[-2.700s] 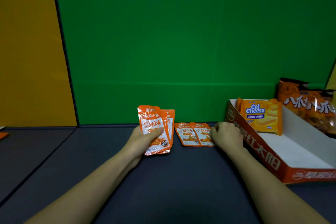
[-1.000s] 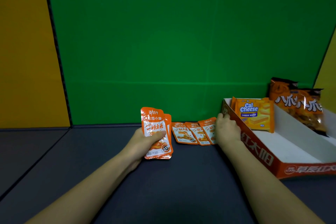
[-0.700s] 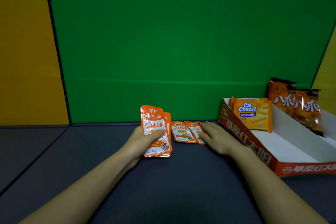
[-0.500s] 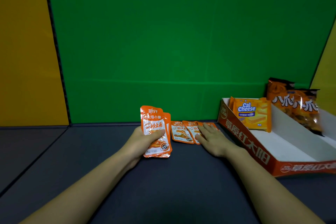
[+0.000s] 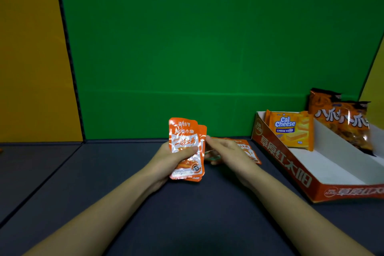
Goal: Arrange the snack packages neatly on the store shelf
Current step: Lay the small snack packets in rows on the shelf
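reaching in from the lower left, the left forearm runs up and to the right, and the left hand [image 5: 173, 157] sits just above the dark shelf [image 5: 62, 183] with its palm turned toward the camera's right. its grip is clamped on a small stack of orange snack packets [image 5: 185, 147]: the thumb lies across the front packet near its middle and the fingers are hidden behind the stack. the held packets stand nearly upright, long axis vertical, printed faces toward the camera, top edges up, with a second packet peeking out on the right side of the front one. the right forearm comes in from the lower right, and the right hand [image 5: 225, 154] is turned knuckles up with its fingers pointing left toward the stack, fingertips just beside the stack's right edge. whether that grip is pinching anything cannot be told; something thin and pale shows under the fingers, too blurred to name. beneath and behind the right hand, more orange packets [image 5: 248, 150] lie flat on the shelf, long axes running roughly away from the camera. to the right sits an orange cardboard tray [image 5: 286, 164] holding a cal cheese wafer pack [image 5: 291, 130] standing upright, and dark orange snack bags [image 5: 349, 122] leaning at its back.
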`<state>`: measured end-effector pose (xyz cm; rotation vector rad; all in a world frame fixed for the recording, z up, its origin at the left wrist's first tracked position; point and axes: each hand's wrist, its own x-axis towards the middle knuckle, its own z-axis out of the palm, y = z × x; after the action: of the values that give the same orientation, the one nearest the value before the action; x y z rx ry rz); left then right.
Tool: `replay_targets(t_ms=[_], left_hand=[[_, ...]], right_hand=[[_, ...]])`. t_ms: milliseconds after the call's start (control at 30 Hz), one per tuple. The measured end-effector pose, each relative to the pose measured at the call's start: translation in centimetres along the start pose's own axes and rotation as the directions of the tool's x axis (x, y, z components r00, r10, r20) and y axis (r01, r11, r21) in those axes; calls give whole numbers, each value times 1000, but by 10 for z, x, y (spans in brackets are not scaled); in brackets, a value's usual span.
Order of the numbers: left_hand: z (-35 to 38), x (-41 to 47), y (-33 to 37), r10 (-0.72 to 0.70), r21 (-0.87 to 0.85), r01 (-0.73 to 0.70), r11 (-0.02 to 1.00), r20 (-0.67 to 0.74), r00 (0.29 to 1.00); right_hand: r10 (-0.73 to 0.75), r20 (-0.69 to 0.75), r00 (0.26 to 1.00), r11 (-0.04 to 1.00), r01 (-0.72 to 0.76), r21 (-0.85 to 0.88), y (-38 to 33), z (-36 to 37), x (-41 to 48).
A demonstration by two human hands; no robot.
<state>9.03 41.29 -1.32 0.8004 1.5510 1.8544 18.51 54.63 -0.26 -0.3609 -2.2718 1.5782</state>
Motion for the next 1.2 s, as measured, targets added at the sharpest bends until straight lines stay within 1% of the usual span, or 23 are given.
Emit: replay_targets(t_ms=[133, 200, 267, 300, 333, 467, 567, 700, 767, 933, 1033, 1100, 1167, 1200], left_hand=[[1, -2, 1, -47, 4, 47, 999, 89, 995], [0, -1, 1, -40, -5, 41, 999, 76, 996], [-3, 1, 3, -30, -28, 30, 999, -2, 1000], [-6, 3, 4, -27, -30, 26, 999, -51, 998], [-10, 3, 5, -27, -27, 25, 999, -86, 996], [-19, 1, 11, -55, -1, 56, 998, -107, 993], [-20, 0, 11, -63, 75, 73, 995, -133, 989], [-19, 0, 9, -66, 147, 86, 985, -136, 988], [-19, 0, 8, -64, 166, 85, 983, -130, 989], [-19, 1, 8, -11, 244, 50, 968, -158, 987], [-17, -2, 11, 34, 323, 13, 946, -141, 989], [-11, -4, 11, 65, 323, -18, 946, -135, 989], [3, -7, 13, 96, 309, -53, 950, -127, 987], [13, -7, 13, 116, 330, -76, 941, -101, 988]], right_hand=[[-37, 5, 999, 991, 36, 127, 3, 0, 1], [-24, -50, 998, 992, 30, 126, 2, -7, 1], [-11, -196, 981, 1000, 15, 19, 4, -19, 4], [-2, -245, 969, 999, -11, -53, 9, -27, 6], [19, -255, 967, 992, -50, -115, 12, -33, 8], [185, -117, 976, 913, -215, -348, 29, -35, 10], [199, -94, 976, 844, -219, -489, 25, -29, 11], [216, -41, 975, 783, -198, -590, 23, -26, 7], [213, -48, 976, 758, -196, -622, 24, -25, 6], [154, -88, 984, 709, -172, -684, 28, -25, 6], [86, -177, 980, 680, -188, -708, 25, -30, 3], [-21, -276, 961, 721, -177, -670, 17, -39, -2], [-124, -348, 929, 788, -120, -603, 7, -51, -10], [-167, -368, 915, 802, -91, -590, 3, -56, -15]])
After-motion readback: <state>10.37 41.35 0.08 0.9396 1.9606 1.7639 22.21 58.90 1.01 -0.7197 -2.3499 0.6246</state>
